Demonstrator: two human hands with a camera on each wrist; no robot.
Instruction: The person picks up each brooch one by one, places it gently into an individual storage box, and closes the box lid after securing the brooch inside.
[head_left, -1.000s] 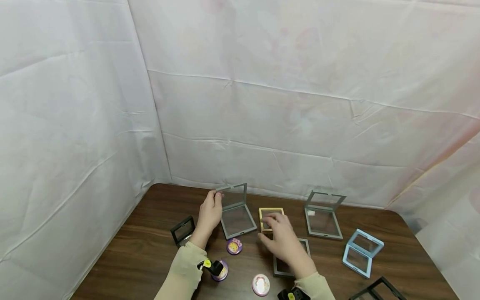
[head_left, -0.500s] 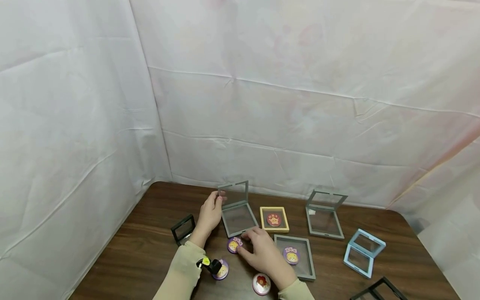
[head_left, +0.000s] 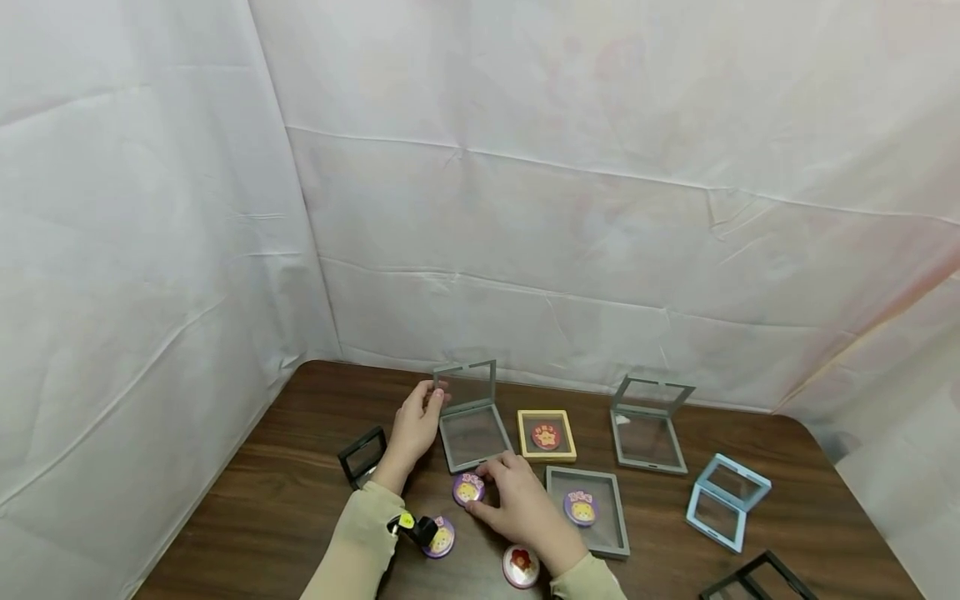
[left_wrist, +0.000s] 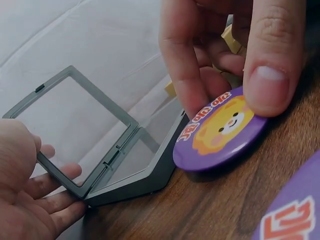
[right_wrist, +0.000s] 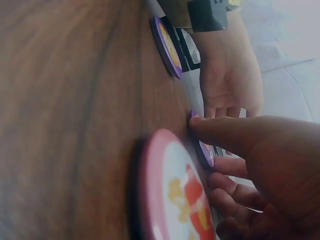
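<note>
My left hand (head_left: pixel 417 422) holds the raised lid of a grey square display frame (head_left: pixel 476 435) by its left edge, thumb in front and fingers behind. The film window of this frame has nothing on it. Just in front of it, my right hand (head_left: pixel 520 503) pinches a round purple badge (left_wrist: pixel 216 131) with a yellow cartoon face, thumb at one edge and fingertips at the other. A second purple badge (head_left: pixel 439 537) lies below my left wrist. Near my right wrist is a pink-rimmed white badge (head_left: pixel 521 567) with a red flower.
A yellow frame (head_left: pixel 570 435) with a red badge and a grey frame (head_left: pixel 617 515) with a purple badge lie to the right. Farther right stand an opened grey frame (head_left: pixel 649 443), a blue one (head_left: pixel 717 523) and a black one (head_left: pixel 787 573). A small black frame (head_left: pixel 347 463) is left.
My right hand has moved from above the yellow frame down and left to the purple badge, which its fingers now pinch. The left hand stays on the grey frame's lid.
</note>
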